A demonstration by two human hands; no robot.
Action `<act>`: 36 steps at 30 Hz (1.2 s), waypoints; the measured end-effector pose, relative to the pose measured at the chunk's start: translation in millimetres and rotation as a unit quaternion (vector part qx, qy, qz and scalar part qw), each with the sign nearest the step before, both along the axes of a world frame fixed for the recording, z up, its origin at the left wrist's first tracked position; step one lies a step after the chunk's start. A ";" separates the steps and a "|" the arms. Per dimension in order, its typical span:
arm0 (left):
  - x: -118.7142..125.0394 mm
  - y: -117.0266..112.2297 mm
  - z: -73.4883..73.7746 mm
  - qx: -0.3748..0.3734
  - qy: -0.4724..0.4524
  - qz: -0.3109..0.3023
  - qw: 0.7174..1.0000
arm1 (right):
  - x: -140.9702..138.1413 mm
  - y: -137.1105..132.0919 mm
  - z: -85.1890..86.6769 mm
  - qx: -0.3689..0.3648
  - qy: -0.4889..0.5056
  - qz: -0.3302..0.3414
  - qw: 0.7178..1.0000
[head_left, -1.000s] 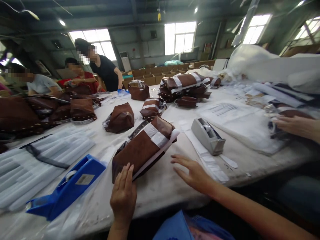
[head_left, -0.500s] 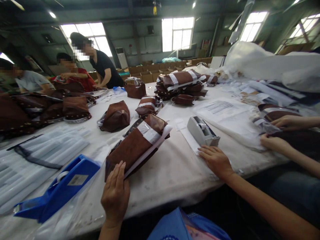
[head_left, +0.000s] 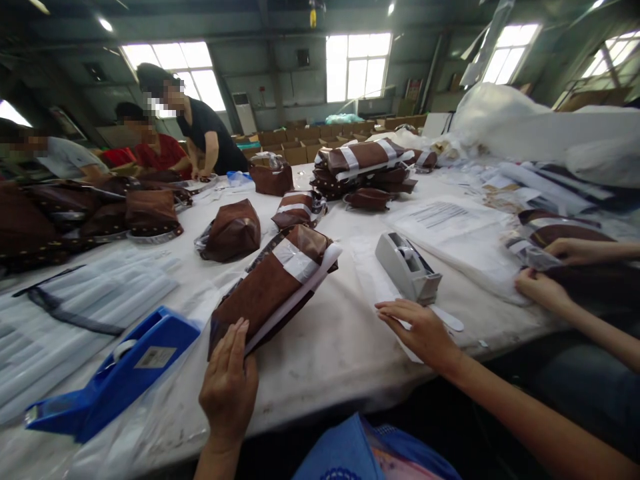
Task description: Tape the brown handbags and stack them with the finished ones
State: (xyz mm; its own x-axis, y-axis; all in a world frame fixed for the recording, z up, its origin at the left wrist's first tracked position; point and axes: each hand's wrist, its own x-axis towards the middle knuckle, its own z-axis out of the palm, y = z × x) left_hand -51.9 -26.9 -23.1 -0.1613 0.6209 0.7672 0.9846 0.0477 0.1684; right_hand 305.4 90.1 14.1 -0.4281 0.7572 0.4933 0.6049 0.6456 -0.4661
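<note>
My left hand (head_left: 229, 387) lies flat with fingers together against the near end of a brown fabric bundle (head_left: 273, 287) wrapped with white tape, which rests on the white table (head_left: 330, 353). My right hand (head_left: 417, 330) is spread open, palm down, on a white strip of paper just in front of a grey tape dispenser (head_left: 407, 267). It holds nothing.
A blue tape dispenser (head_left: 117, 373) sits at the near left beside clear plastic sleeves (head_left: 75, 300). More brown bundles (head_left: 233, 230) and a stack (head_left: 367, 167) lie farther back. Another person's hands (head_left: 545, 290) work on a bundle at right. People stand at the far left.
My right hand moved from beside the bundle to the right, to the front of the grey dispenser, then slid slightly nearer. My left hand stayed on the bundle.
</note>
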 end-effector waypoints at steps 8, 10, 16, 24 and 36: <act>0.2 -0.6 0.0 -0.006 -0.006 0.005 1.000 | -30.2 5.9 -2.3 -0.097 -0.037 0.077 0.992; 0.2 -0.1 2.9 0.000 -0.012 0.012 1.000 | -39.8 28.8 -20.9 -0.035 -0.095 0.017 0.995; -11.0 3.9 21.3 0.041 -0.072 0.086 0.993 | -90.4 53.9 -66.9 -0.060 -0.230 0.037 0.971; -22.4 8.2 35.6 0.129 -0.057 0.071 0.987 | -176.4 42.5 -57.5 -0.061 -0.199 0.307 0.929; 37.7 15.8 -3.2 0.045 0.073 -0.090 0.992 | -125.3 9.5 10.4 0.155 0.022 0.449 0.880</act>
State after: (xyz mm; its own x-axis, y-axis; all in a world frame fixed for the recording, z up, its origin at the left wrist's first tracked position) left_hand -14.2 -11.0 -26.3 0.0636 0.5576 0.8277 0.9900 -0.1399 0.0181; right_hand 180.1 99.7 24.5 -0.7599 -0.0499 0.6481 -0.2277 0.9543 -0.1936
